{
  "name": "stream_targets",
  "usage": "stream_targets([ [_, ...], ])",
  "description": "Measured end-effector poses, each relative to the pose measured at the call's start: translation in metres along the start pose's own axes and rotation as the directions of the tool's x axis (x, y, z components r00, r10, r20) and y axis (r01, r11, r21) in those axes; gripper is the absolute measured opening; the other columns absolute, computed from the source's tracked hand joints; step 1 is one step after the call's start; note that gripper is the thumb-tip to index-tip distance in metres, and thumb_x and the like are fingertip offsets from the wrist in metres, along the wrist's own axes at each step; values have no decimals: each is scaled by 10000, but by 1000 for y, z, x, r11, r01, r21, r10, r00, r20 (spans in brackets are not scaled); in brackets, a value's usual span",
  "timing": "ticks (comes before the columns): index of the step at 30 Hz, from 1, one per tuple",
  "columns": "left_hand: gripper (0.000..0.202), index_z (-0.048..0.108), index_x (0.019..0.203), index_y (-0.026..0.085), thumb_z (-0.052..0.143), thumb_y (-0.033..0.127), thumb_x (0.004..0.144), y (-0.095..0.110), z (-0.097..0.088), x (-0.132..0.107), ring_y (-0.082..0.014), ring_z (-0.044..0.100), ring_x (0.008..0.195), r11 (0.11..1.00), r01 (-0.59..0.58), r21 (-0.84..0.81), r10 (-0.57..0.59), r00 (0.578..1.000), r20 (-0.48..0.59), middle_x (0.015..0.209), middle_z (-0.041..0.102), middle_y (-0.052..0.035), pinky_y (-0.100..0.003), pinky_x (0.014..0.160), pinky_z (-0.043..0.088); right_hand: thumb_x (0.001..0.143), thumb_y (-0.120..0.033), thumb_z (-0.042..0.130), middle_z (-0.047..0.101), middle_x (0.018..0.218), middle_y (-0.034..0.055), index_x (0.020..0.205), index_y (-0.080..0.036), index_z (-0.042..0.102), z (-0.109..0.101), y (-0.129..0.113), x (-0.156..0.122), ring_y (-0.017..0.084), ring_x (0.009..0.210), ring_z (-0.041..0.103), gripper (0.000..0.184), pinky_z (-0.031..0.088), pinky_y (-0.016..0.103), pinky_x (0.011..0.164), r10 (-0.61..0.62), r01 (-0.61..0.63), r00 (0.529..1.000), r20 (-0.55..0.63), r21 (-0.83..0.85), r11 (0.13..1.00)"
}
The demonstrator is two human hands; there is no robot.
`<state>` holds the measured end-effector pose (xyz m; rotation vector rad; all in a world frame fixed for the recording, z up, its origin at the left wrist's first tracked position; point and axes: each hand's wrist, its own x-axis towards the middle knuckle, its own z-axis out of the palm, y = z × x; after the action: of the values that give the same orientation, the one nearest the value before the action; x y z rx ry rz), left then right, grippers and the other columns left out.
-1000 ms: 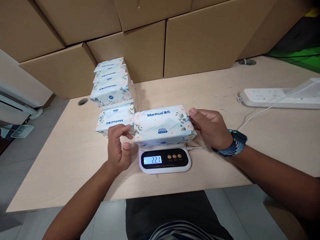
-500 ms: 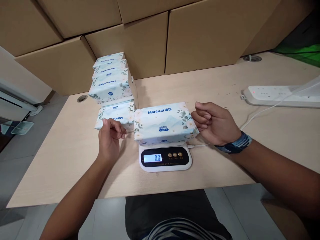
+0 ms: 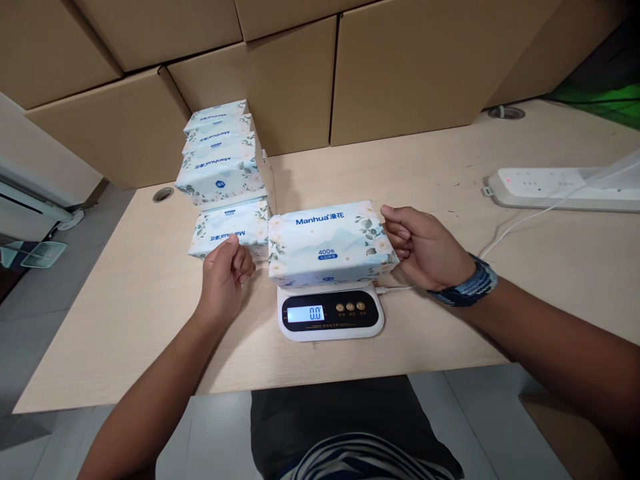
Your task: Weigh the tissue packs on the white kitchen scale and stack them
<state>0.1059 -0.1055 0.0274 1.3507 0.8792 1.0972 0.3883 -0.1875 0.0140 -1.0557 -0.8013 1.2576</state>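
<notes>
A white-and-blue floral tissue pack (image 3: pixel 330 240) lies flat on a small kitchen scale (image 3: pixel 330 320), hiding its weighing plate. The scale's lit display (image 3: pixel 306 313) reads 0.0. My left hand (image 3: pixel 226 273) is closed with nothing visible in it, just left of the pack and in front of another tissue pack (image 3: pixel 233 223). At the pack's right end is my right hand (image 3: pixel 430 243), fingers curled in and thumb pointing towards the pack. Whether its fingertips touch the pack is hard to make out. Nothing shows in this hand.
Several more tissue packs (image 3: pixel 220 167) are stacked at the back left of the wooden table (image 3: pixel 125 293). Large cardboard boxes (image 3: pixel 400 73) wall off the back. A white power strip (image 3: pixel 550 187) with a cable (image 3: pixel 520 223) lies at the right.
My left hand has moved slightly right and its fingers have curled tighter. My right hand has shifted a little left, closer to the pack. Pack and display reading stay the same.
</notes>
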Motion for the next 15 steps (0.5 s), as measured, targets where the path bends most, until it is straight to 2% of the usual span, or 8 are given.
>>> stream_targets([
  [6,702,360,527,228,824,680,798,1,3,-1,-78,294,438,1000,2,31,-1,1000,-13,477,248,79,-248,437,324,664,-720,906,257,473,-88,487,-251,371,3,0,-1,73,455,191,733,182,274,431,-31,26,997,-64,-81,996],
  [9,693,374,526,226,846,660,789,1,4,-2,-79,287,445,999,-5,45,4,1000,15,485,269,74,-244,427,293,603,-769,922,306,475,-80,478,-246,396,7,1,-3,70,457,229,752,192,275,442,-71,51,988,-138,-144,988],
  [12,685,409,540,225,758,719,861,-3,2,-6,-89,304,453,995,62,75,-74,983,169,486,297,64,-252,451,316,647,-850,853,329,488,-67,479,-241,393,8,2,-7,78,474,274,781,222,276,461,-144,95,976,-164,-271,958],
  [14,712,437,556,226,593,810,932,-7,1,-11,-104,334,455,983,105,151,-148,940,308,483,327,49,-263,462,331,740,-895,748,330,493,-57,486,-241,386,8,2,-10,90,481,297,790,239,279,464,-177,132,979,-103,-341,931],
  [15,728,447,564,228,511,840,954,-9,0,-13,-113,353,457,975,88,202,-157,922,355,485,352,39,-269,463,340,778,-911,694,337,494,-51,489,-241,393,8,1,-12,95,481,306,790,244,281,460,-183,151,982,-54,-365,919],
])
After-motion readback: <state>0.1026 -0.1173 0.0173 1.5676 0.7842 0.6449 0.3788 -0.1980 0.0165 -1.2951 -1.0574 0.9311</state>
